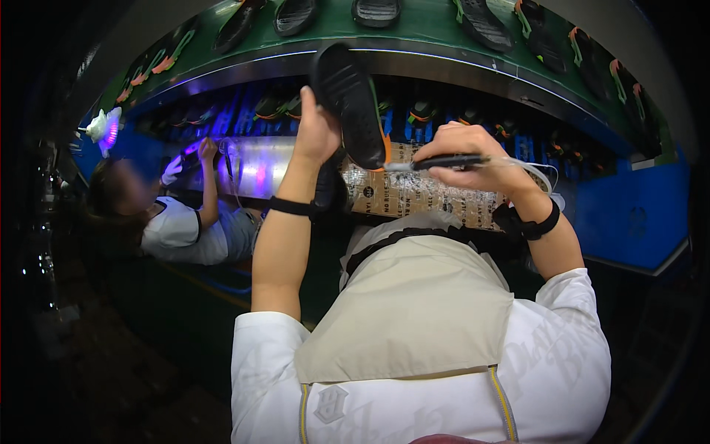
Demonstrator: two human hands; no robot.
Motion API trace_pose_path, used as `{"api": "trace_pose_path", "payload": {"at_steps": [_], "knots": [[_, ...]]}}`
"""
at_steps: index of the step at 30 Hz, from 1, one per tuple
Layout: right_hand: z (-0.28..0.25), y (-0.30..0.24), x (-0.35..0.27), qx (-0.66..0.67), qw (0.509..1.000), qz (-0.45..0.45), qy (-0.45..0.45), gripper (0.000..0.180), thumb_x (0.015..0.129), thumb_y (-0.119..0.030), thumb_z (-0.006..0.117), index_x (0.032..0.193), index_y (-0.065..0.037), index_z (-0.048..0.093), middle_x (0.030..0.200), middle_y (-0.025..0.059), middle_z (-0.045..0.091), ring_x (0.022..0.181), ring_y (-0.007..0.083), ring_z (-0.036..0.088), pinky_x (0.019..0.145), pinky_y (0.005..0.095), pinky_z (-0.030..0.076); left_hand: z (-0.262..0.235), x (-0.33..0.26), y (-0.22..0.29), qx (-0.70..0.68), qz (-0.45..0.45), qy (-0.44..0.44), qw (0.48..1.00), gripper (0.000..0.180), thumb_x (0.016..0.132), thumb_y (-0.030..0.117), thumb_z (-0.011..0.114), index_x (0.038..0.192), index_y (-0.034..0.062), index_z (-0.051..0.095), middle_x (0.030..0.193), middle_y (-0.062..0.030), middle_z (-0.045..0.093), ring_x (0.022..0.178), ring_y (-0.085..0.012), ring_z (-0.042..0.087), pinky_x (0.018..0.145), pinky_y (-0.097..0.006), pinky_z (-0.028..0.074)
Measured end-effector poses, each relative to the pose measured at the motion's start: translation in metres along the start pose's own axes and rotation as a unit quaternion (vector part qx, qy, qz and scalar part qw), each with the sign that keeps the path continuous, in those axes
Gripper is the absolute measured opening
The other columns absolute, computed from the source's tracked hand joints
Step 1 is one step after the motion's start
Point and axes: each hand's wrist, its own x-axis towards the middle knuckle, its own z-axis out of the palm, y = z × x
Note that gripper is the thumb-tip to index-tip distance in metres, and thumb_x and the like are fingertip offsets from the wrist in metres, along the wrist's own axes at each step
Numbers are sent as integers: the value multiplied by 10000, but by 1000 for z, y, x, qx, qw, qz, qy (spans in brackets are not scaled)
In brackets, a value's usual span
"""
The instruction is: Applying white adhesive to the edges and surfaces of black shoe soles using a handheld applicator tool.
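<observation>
My left hand (319, 130) grips a black shoe (347, 103) with its sole turned toward me. The shoe is tilted upright, and green and orange trim shows along its side and heel. My right hand (473, 157) is closed around a pen-like tool (448, 161) with a black handle and a pale tip. That tip is at the orange heel end of the shoe; whether it touches, I cannot tell. A thin translucent tube (529, 164) runs from the tool's back end past my right wrist. Dark bands circle both my wrists.
Several shoes lie on a green conveyor belt (425, 24) with a metal edge. More stand on a lower rack below it. Brown printed paper covers the worktable (414, 194). At left, a co-worker (185, 222) sits near a purple-lit lamp (106, 132). A blue panel (643, 218) stands right.
</observation>
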Motion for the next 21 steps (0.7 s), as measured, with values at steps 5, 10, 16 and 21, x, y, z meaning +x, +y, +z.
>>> {"api": "trace_pose_path", "payload": {"at_steps": [5,10,16,21], "knots": [[16,32,-35,175,942,225,176,222,898,-89,731,1098,-25,802,929,40,762,825,111,668,772,297,534,-85,-77,-54,-129,-202,119,963,992,977,900,280,1610,167,493,1545,-180,595,1451,-436,526,1152,-751,369],[42,50,-49,204,914,278,212,207,929,-96,714,1101,-11,790,916,-1,715,820,79,592,751,259,477,-115,-117,-141,-196,-412,113,883,1045,992,884,243,1622,77,450,1507,-314,574,1332,-595,571,994,-757,493],[58,49,-22,148,917,322,182,226,919,-182,711,1060,-27,797,829,4,689,753,82,584,681,283,461,-70,-104,-173,-338,-255,117,899,699,1047,472,368,1535,-5,519,1467,-301,595,1343,-506,587,1143,-673,461],[64,42,23,143,920,278,238,259,902,-222,718,1021,0,777,793,69,735,746,144,671,722,326,536,-7,-84,-144,-337,-157,20,928,850,1044,648,292,1551,-2,498,1436,-322,602,1308,-487,617,1098,-653,505]]}}
